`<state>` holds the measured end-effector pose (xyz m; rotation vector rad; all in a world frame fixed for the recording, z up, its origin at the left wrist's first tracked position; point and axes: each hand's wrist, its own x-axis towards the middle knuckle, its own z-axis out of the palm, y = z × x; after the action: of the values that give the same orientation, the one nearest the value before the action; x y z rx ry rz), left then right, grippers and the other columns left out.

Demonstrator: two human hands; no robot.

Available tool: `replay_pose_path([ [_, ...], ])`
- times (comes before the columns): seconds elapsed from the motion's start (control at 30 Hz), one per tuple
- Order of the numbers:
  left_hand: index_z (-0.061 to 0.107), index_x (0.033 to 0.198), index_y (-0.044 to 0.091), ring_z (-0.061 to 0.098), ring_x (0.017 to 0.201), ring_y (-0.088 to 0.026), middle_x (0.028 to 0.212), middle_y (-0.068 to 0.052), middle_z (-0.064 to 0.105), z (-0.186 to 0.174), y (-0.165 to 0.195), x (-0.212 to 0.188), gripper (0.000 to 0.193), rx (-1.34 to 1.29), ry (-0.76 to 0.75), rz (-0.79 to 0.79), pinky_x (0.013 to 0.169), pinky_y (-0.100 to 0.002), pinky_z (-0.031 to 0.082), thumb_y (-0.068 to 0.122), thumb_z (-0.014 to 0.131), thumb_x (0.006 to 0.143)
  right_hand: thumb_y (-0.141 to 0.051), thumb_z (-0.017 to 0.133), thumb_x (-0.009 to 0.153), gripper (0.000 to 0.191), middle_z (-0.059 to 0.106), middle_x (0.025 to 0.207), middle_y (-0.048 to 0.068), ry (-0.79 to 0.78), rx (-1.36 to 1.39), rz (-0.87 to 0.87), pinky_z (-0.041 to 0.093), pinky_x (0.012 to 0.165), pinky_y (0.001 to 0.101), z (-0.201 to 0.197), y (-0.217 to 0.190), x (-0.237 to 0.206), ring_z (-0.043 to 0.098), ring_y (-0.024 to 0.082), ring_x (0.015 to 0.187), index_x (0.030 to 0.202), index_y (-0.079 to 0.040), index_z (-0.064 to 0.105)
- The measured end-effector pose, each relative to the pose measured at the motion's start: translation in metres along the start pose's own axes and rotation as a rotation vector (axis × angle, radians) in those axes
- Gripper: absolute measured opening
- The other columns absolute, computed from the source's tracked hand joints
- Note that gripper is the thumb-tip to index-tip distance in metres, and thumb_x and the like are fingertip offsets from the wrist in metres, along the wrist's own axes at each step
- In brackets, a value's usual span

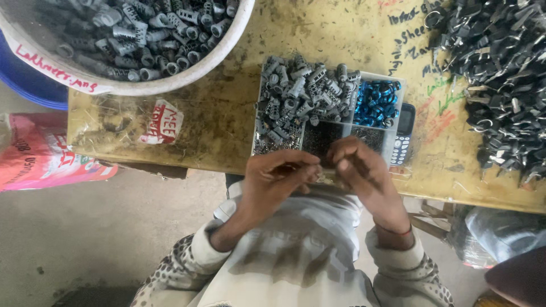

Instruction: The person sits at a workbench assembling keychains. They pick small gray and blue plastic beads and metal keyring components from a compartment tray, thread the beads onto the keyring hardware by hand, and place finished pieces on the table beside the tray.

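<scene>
At table's near edge, by tray [398,85]: my left hand [278,179] and right hand [361,170] together, fingertips pinched on tiny part, mostly hidden. Likely light, stiff, slippery; pinch its sides.

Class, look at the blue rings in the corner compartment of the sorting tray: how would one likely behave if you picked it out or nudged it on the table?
The blue rings look small and glossy, so one is probably light and a bit slippery to pinch. Being round, it may roll if set on edge. Heaped in the tray, neighbours would likely shift.
</scene>
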<state>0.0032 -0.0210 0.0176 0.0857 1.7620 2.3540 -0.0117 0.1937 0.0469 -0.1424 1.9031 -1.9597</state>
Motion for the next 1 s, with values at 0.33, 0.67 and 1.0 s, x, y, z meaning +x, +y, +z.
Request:
replay_pose_path([
  [0.33, 0.077, 0.116, 0.002, 0.074, 0.083, -0.013, 0.099, -0.012, 0.080, 0.020, 0.002, -0.002, 0.021, 0.026, -0.011, 0.044, 0.068, -0.023, 0.062, 0.000, 0.074, 0.096, -0.002, 0.055, 0.106, 0.011, 0.054, 0.116, 0.007, -0.065, -0.015, -0.102, 0.048, 0.075, 0.0223, -0.001, -0.006, -0.010, 0.055, 0.008, 0.090, 0.116, 0.000, 0.059],
  [0.67, 0.075, 0.119, 0.003, 0.076, 0.091, -0.014, 0.102, -0.012, 0.079, 0.022, 0.004, -0.009, 0.020, -0.174, -0.012, 0.029, 0.078, -0.025, 0.066, -0.002, 0.070, 0.100, 0.005, 0.057, 0.103, 0.012, 0.058, 0.113, 0.009, -0.092, -0.205, -0.199, 0.053, 0.082, 0.0244, -0.002, -0.010, -0.011, 0.060, 0.013, 0.100, 0.113, 0.001, 0.062],
  [1.0, 0.074, 0.120, 0.004, 0.077, 0.087, -0.013, 0.102, -0.010, 0.078, 0.019, 0.007, -0.010, 0.022, 0.164, -0.019, 0.190, 0.071, -0.022, 0.064, 0.000, 0.072, 0.098, 0.013, 0.062, 0.093, 0.018, 0.063, 0.106, 0.011, 0.012, -0.441, -0.196, 0.056, 0.070, 0.0256, 0.005, -0.019, -0.013, 0.066, 0.016, 0.088, 0.107, 0.001, 0.064],
])
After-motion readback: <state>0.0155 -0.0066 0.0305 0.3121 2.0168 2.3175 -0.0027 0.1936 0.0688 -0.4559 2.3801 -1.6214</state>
